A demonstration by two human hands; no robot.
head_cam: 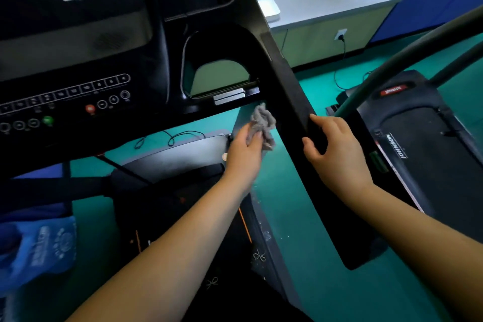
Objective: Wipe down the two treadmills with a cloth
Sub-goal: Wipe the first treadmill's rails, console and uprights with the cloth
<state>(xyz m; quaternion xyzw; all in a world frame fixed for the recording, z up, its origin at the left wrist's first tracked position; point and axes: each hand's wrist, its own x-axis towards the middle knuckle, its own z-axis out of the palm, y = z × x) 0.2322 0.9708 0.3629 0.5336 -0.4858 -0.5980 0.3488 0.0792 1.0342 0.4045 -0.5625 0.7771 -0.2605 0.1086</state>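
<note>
Two treadmills are showing in a head-worn view. The person is standing on the near treadmill (183, 149), facing its console (78, 91). The left hand (244, 154) is pinching a bunched grey cloth (262, 123), holding it just beside the inner face of the black side rail (290, 86), under the console's corner. Whether the cloth is touching the rail is unclear. The right hand (337, 154) is gripping the same rail from outside, with its fingers curling over the top edge.

Wiping seems to be under way on this rail. Nothing is showing which surfaces are already clean. The far treadmill (418, 123), lying to the right across a strip of green floor (300, 217), is probably waiting its turn, so much of the job is likely remaining.

The rail is running long and straight toward the person, giving the cloth open room along its inner face. The console's overhang is crowding it from above.
</note>
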